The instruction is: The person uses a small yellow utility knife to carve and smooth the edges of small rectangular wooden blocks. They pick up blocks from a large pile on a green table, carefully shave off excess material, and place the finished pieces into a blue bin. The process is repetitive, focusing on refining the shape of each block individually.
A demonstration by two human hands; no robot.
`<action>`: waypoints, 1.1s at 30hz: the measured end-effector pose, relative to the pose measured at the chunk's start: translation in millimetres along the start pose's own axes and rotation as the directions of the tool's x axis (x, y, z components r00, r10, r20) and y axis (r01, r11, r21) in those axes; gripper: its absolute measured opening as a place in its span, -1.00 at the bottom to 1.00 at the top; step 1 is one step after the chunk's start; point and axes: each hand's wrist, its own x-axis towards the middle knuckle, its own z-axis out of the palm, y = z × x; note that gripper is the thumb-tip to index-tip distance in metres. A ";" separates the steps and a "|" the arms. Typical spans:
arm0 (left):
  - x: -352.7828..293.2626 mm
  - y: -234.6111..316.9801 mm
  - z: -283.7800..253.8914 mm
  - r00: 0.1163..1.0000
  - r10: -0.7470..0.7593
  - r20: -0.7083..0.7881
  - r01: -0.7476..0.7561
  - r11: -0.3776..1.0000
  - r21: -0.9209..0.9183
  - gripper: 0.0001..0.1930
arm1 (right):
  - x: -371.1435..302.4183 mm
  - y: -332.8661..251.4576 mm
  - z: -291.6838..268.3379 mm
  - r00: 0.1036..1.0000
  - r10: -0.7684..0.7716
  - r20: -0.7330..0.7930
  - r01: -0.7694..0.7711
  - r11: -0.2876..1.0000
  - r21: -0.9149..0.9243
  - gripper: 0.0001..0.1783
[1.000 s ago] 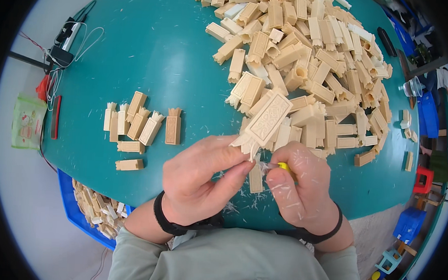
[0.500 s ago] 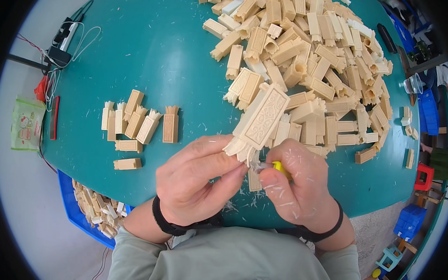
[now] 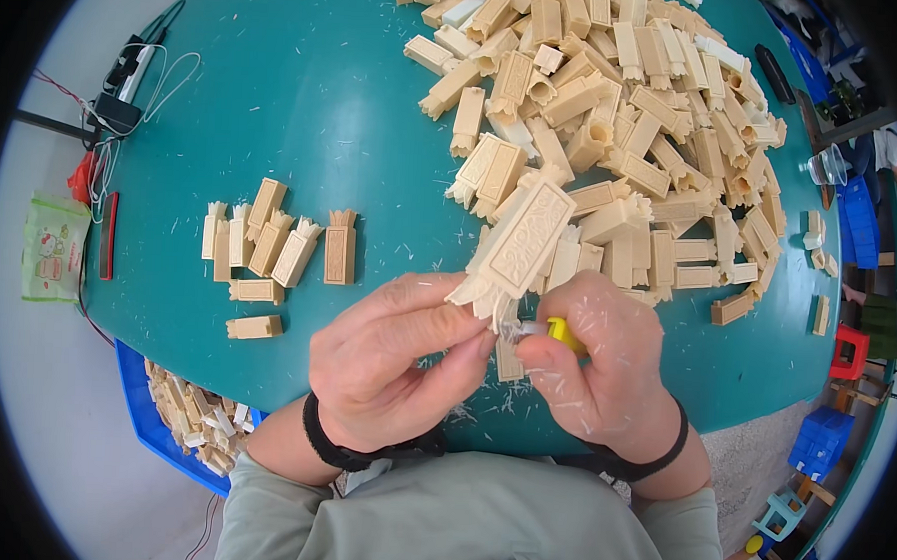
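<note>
Across the green tabletop, I have my widest bare stretch in the far-left part, with another, smaller strip along the near-right edge. The big pile of beige and cream carved blocks takes up the far-right part, running out of view at the top and leaving a narrow green margin along the right edge. Just off the near-left edge sits a blue bin of similar pieces, partly hidden by the tabletop.

Toward the left edge, well apart from the pile, I see a small group of blocks, and a band of bare green separates it from the left hand. Both forearms come in over the near edge, wrists banded in black, hands close together near the middle of that edge.

My left hand has thumb and forefinger pinched together on the ragged end of a carved block. That block is up in front of the pile, patterned face toward me, its plain end slanting away to the right. The right hand is curled firmly around a yellow-handled tool, thumb forward, its tip aimed left at the ragged end; I cannot tell whether it touches. Another block lies beneath, between the hands, with white shavings scattered near the near edge.
</note>
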 end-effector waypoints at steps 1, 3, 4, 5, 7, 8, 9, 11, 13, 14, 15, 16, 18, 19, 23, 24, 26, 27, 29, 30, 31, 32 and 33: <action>0.5 -0.3 1.9 0.999 0.005 -0.046 -0.005 1.000 0.002 -0.73 | 0.1 0.4 -0.3 1.000 0.001 0.000 -0.001 1.000 -0.012 -0.70; 0.3 2.4 -0.2 1.000 -0.002 -0.018 0.003 1.000 0.031 -0.74 | 0.0 1.2 -0.5 1.000 0.011 -0.014 -0.012 0.999 -0.035 -0.71; 0.7 3.7 -1.0 1.000 -0.005 -0.003 0.005 0.999 0.044 -0.74 | -0.4 1.8 -0.4 0.999 0.021 -0.029 -0.022 0.999 -0.047 -0.71; 1.8 4.2 -1.2 1.000 0.004 -0.004 -0.004 0.999 0.050 -0.74 | -0.6 2.1 -0.5 0.999 0.030 -0.044 -0.033 0.998 -0.058 -0.71; 5.2 4.3 -2.5 1.000 0.022 -0.006 -0.022 0.998 0.064 -0.75 | 0.4 0.6 -2.5 0.999 0.034 -0.013 -0.035 0.999 -0.026 -0.73; 7.7 3.3 -2.7 0.999 0.043 -0.029 -0.040 0.994 0.098 -0.78 | 1.1 -0.4 -3.6 0.999 0.035 0.003 -0.035 0.999 -0.009 -0.74; 11.2 1.6 -2.3 0.997 0.065 -0.052 -0.057 0.990 0.132 -0.81 | 1.0 -0.6 -4.8 0.997 0.076 0.004 -0.076 0.996 0.046 -0.75; 13.4 -4.5 -2.2 0.996 -0.011 -0.093 0.022 0.993 0.113 -0.86 | -1.3 -0.3 -8.2 0.987 0.159 0.015 -0.159 0.976 0.152 -0.77; 11.2 -16.1 -4.9 0.972 -0.208 -0.114 0.210 0.978 0.002 -0.90 | -0.3 -2.4 -12.0 0.963 0.270 -0.006 -0.262 0.941 0.215 -0.79; 15.1 -17.1 -6.9 0.944 -0.322 -0.074 0.330 0.925 0.187 -0.89 | 0.1 -2.4 -13.6 0.945 0.326 -0.015 -0.313 0.917 0.247 -0.79; 20.2 -17.1 -9.3 0.898 -0.435 -0.057 0.424 0.827 0.369 -0.87 | 0.1 0.2 -13.6 0.946 0.322 -0.037 -0.297 0.907 0.299 -0.80; 25.2 -18.4 -11.8 0.839 -0.541 -0.059 0.483 0.690 0.539 -0.86 | 0.0 3.5 -14.1 0.948 0.312 -0.058 -0.279 0.906 0.318 -0.81; 20.2 -34.5 -23.2 0.932 -0.362 0.021 0.194 0.547 0.814 -0.80 | 0.4 7.7 -14.5 0.952 0.290 -0.096 -0.239 0.904 0.355 -0.82; 20.5 -36.0 -26.6 0.967 -0.252 0.035 0.090 0.470 0.878 -0.81 | 1.4 7.8 -15.0 0.954 0.284 -0.099 -0.233 0.906 0.352 -0.82; 23.1 -30.4 -17.0 0.981 -0.173 0.087 0.043 0.633 0.773 -0.74 | 3.4 4.7 -15.1 0.951 0.294 -0.097 -0.243 0.904 0.351 -0.83; 21.3 -28.0 -10.7 0.970 -0.221 0.103 0.098 0.742 0.663 -0.73 | 3.5 4.0 -14.9 0.948 0.304 -0.092 -0.254 0.900 0.354 -0.83; 16.1 -23.4 4.9 0.905 -0.382 0.186 0.216 0.790 0.574 -0.66 | 3.2 4.2 -14.3 0.947 0.307 -0.095 -0.255 0.898 0.359 -0.83; 15.3 -27.0 9.4 0.874 -0.426 0.235 0.232 0.789 0.568 -0.68 | 3.2 4.0 -14.0 0.947 0.308 -0.096 -0.255 0.897 0.362 -0.84; 16.1 -30.3 8.5 0.834 -0.513 0.203 0.376 0.798 0.471 -0.70 | 2.3 4.6 -16.2 0.950 0.298 -0.094 -0.247 0.900 0.359 -0.83; 16.4 -30.7 6.7 0.809 -0.556 0.190 0.445 0.792 0.418 -0.71 | 2.1 4.5 -16.9 0.952 0.293 -0.093 -0.243 0.902 0.358 -0.83; 22.9 -21.6 0.5 0.716 -0.669 0.198 0.538 0.710 0.454 -0.74 | 3.0 4.5 -17.0 0.945 0.319 -0.068 -0.273 0.887 0.373 -0.82; 23.5 -20.3 -3.9 0.725 -0.659 0.202 0.583 0.743 0.330 -0.70 | 3.6 3.8 -17.0 0.938 0.345 -0.044 -0.303 0.871 0.387 -0.82; 23.3 -19.8 -7.7 0.734 -0.648 0.204 0.616 0.762 0.200 -0.67 | 3.9 3.5 -16.9 0.929 0.370 -0.018 -0.332 0.854 0.400 -0.81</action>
